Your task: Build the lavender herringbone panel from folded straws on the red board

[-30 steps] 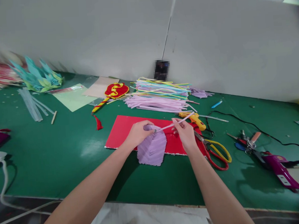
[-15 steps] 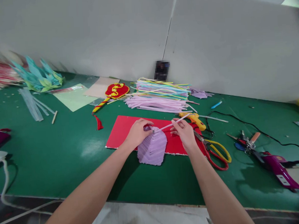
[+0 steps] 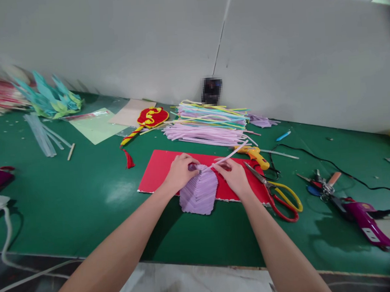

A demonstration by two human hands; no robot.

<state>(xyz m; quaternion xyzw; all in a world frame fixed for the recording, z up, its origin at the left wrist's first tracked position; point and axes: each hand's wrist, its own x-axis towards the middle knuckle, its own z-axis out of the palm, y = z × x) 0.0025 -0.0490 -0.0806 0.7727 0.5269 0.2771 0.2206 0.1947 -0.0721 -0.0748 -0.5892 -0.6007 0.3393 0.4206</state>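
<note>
My left hand (image 3: pixel 180 171) is closed on the upper left edge of a lilac leaf-shaped piece (image 3: pixel 199 193), built from slanting rows of pipe cleaner that meet along a middle line. Pinched in my right hand (image 3: pixel 234 175) is a pale lilac pipe cleaner (image 3: pixel 232 153). One end of it meets the top of the leaf piece near my left fingertips, and the other slants up to the right. Whether that end is fixed there is too small to tell. Beneath both hands lies a red board (image 3: pixel 155 172), with the leaf piece hanging over its front edge.
Behind the board is a heap of pastel pipe cleaners (image 3: pixel 207 130). Scissors (image 3: pixel 284 200) and a yellow glue gun (image 3: pixel 255 155) lie right of it. A red and yellow fan (image 3: pixel 152 117) is at the back left. Keys (image 3: pixel 325 186) and a purple tool (image 3: pixel 365 221) sit far right.
My right hand has slid left along the pipe cleaner, closer to the leaf piece, so more of the strip sticks out beyond it. My left hand stays in place.
</note>
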